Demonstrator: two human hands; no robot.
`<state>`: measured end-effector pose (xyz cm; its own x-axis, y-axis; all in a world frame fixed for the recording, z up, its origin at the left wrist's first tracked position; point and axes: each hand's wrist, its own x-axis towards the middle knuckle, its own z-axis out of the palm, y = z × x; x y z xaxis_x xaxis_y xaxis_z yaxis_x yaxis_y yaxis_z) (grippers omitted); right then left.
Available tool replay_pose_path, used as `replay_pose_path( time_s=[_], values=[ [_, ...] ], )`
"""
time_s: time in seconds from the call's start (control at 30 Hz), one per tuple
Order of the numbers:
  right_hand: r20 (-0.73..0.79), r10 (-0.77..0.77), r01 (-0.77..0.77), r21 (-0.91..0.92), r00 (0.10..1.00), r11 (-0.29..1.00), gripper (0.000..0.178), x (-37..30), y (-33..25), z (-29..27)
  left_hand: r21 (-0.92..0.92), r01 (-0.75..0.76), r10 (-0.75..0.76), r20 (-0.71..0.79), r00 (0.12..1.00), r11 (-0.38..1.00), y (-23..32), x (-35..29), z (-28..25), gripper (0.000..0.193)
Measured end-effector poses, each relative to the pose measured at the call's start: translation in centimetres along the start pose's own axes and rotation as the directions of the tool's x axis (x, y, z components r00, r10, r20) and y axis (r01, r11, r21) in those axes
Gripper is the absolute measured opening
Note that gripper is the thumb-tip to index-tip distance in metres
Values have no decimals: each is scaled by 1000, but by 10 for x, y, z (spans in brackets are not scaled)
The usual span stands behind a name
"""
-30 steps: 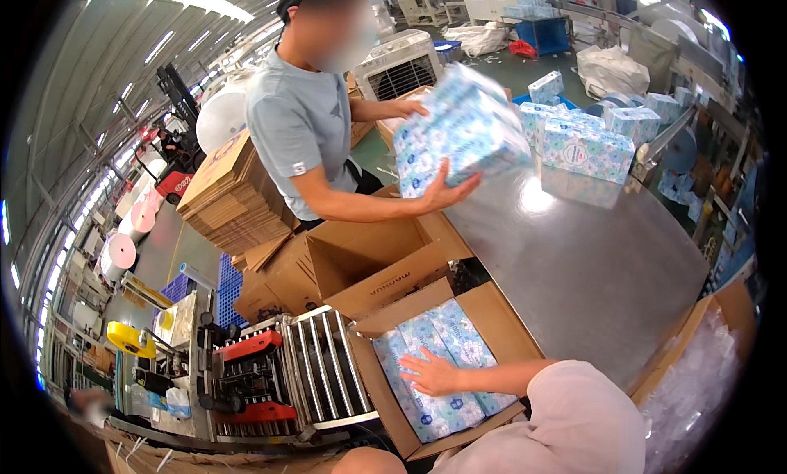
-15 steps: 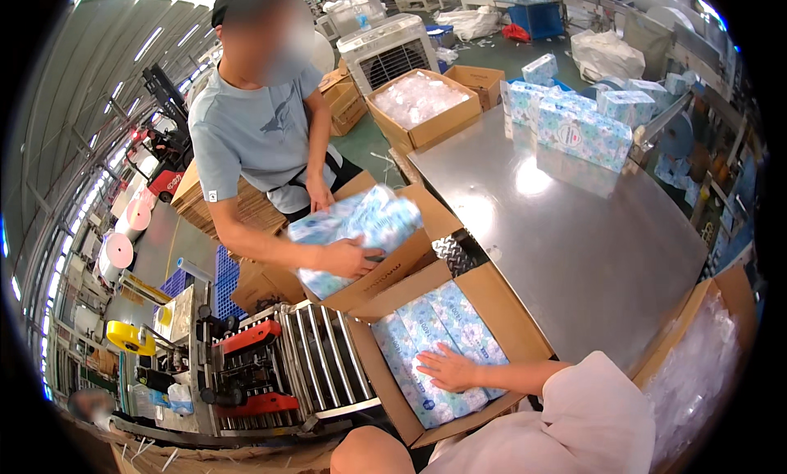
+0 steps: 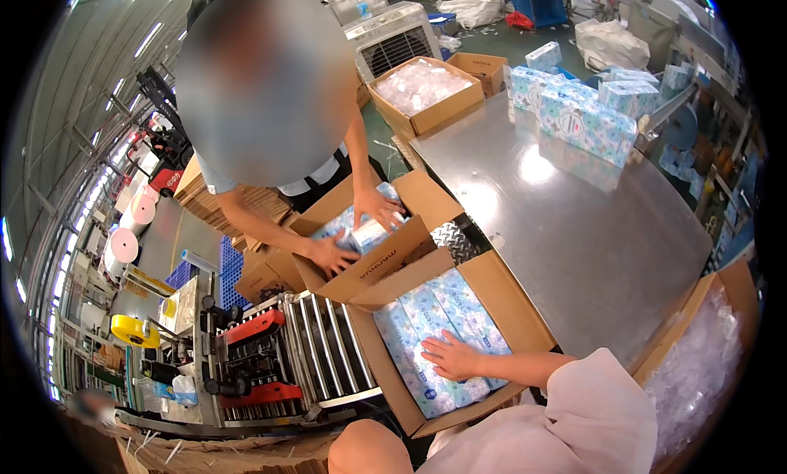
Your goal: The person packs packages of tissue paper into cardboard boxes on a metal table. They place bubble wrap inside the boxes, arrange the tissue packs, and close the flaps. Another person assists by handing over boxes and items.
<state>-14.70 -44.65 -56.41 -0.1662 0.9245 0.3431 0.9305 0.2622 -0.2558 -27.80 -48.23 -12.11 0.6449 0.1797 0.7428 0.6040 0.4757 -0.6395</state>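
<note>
My right hand (image 3: 452, 358) lies flat on the packs, its fingers spread and holding nothing. Under it are blue and white floral tissue packs (image 3: 418, 314), set side by side in an open cardboard box (image 3: 379, 363). My left hand is out of view; only rounded bare skin shows at the lower edge. Across from me, a co-worker's two hands (image 3: 379, 208) reach into a second cardboard box (image 3: 381, 265) and press on similar floral packs (image 3: 332, 224) inside it.
A metal table (image 3: 574, 228) spans the right, bearing several floral packs (image 3: 586, 126). A roller conveyor (image 3: 328, 343) with red side parts runs left of my box. A yellow tape roll (image 3: 134, 331) stands further left. Boxes of clear plastic (image 3: 422, 86) flank the table.
The co-worker has leaned forward and lowered the floral packs into the second box. My right hand stays on the packs, almost unmoved.
</note>
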Motion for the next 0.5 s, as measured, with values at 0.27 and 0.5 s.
replay_pose_path(
  time_s=[0.27,0.5],
  values=[
    [-1,-33,33,15,999,999,48,-6,-2,6,61,-47,55,-132,990,997,-5,-7,10,43],
    [24,-22,22,18,999,1000,49,-5,1,12,21,58,-59,39,998,998,0,3,-13,49]
  ],
)
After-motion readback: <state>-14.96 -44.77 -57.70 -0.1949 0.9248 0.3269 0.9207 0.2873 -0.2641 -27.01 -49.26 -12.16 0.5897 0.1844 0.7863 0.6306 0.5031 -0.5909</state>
